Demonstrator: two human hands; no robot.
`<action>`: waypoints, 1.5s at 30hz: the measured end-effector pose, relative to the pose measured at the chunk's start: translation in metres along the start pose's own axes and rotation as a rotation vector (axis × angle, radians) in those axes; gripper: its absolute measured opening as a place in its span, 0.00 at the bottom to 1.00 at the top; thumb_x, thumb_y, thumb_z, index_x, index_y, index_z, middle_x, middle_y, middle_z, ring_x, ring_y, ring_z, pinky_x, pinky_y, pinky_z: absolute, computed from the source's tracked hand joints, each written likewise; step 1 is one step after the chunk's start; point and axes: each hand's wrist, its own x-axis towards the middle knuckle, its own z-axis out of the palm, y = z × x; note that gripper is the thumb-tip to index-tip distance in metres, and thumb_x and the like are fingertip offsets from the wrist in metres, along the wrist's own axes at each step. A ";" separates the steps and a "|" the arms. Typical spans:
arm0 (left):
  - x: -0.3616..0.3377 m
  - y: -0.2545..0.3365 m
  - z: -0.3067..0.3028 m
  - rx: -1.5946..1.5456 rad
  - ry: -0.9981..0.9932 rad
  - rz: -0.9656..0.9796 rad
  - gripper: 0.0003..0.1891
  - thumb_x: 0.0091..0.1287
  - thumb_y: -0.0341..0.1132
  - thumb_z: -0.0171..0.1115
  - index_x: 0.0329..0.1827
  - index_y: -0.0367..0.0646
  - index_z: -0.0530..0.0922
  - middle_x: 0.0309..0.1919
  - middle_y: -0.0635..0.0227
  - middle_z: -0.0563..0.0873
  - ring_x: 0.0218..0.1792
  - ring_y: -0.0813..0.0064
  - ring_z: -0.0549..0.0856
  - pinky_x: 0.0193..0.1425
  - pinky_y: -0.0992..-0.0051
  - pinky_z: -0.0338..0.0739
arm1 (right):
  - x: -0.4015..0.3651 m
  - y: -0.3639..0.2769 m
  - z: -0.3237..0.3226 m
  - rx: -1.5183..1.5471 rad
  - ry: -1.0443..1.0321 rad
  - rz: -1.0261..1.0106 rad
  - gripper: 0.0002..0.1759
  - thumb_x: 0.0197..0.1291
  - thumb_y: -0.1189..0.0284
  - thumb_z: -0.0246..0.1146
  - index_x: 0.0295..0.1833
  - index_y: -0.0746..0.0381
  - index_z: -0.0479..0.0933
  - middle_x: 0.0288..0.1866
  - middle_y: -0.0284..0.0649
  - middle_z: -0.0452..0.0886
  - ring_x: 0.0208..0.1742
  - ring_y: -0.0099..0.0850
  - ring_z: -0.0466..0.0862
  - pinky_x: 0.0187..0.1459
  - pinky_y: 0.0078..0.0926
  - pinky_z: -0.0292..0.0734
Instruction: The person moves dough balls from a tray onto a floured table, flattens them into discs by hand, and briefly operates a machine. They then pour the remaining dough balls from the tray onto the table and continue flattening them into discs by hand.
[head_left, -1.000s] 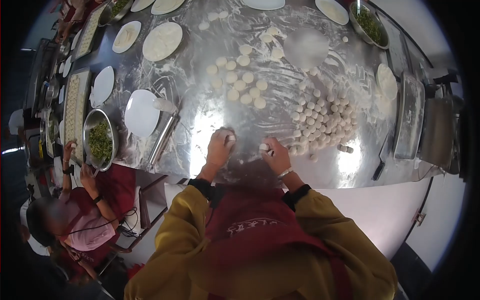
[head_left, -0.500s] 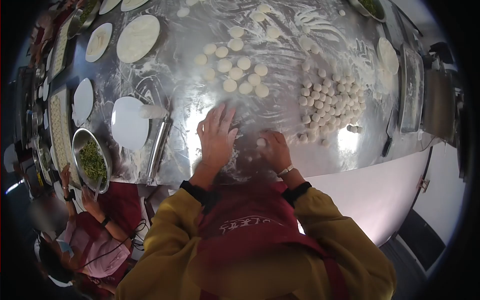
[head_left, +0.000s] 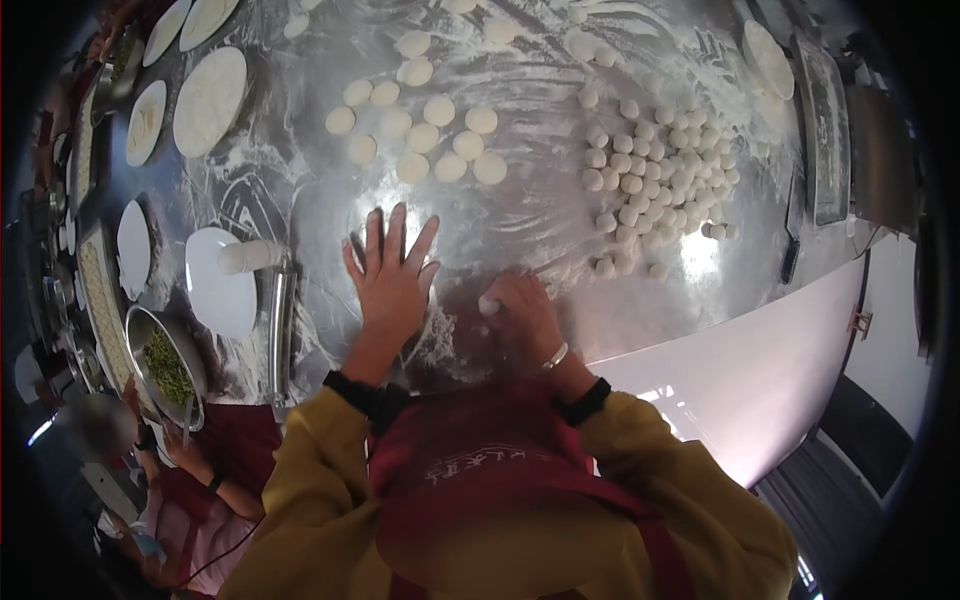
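My left hand (head_left: 390, 295) lies palm down on the floured metal table, fingers spread, holding nothing. My right hand (head_left: 528, 318) is curled, its fingers closed on a small white dough ball (head_left: 488, 305) that pokes out on the left side. Beyond my left hand is a loose group of flattened dough rounds (head_left: 423, 137). A dense cluster of floured dough pieces (head_left: 650, 188) sits to the right, past my right hand.
To the left, a metal rolling pin (head_left: 282, 335) lies beside a white plate (head_left: 215, 300) and a floury roll (head_left: 250, 257). A metal bowl of chopped green filling (head_left: 170, 370) stands near a co-worker's hand (head_left: 190, 455). At the right is a metal tray (head_left: 825, 150).
The view has shifted, so the table's things appear lower or farther left. My left hand has spread its fingers wider and moved away from my right hand, which still grips the dough ball.
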 end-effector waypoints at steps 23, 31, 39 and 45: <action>0.032 -0.033 -0.025 0.150 0.193 0.217 0.31 0.73 0.54 0.54 0.79 0.69 0.61 0.81 0.68 0.56 0.80 0.50 0.55 0.78 0.35 0.43 | -0.045 0.065 -0.103 -0.447 0.602 0.167 0.28 0.51 0.74 0.68 0.62 0.59 0.76 0.64 0.49 0.74 0.66 0.49 0.72 0.65 0.44 0.68; -0.080 -0.077 0.019 0.156 0.065 0.419 0.31 0.73 0.53 0.54 0.79 0.68 0.62 0.81 0.61 0.56 0.80 0.48 0.54 0.76 0.33 0.45 | -0.043 0.063 -0.029 -0.422 0.448 0.025 0.26 0.50 0.75 0.68 0.58 0.60 0.78 0.69 0.50 0.71 0.69 0.51 0.69 0.70 0.46 0.65; -0.085 -0.025 -0.010 -0.069 0.197 0.323 0.30 0.68 0.42 0.63 0.75 0.63 0.69 0.78 0.58 0.61 0.78 0.47 0.56 0.77 0.41 0.50 | -0.051 -0.003 0.068 -0.224 0.361 -0.169 0.23 0.44 0.78 0.72 0.51 0.57 0.82 0.67 0.43 0.74 0.67 0.49 0.71 0.66 0.43 0.69; -0.089 -0.019 0.017 -0.384 0.338 0.389 0.23 0.64 0.33 0.66 0.64 0.50 0.78 0.65 0.57 0.77 0.67 0.51 0.72 0.72 0.55 0.64 | -0.079 -0.016 0.056 -0.363 0.573 -0.171 0.23 0.44 0.80 0.72 0.50 0.57 0.82 0.57 0.42 0.78 0.61 0.46 0.74 0.57 0.39 0.73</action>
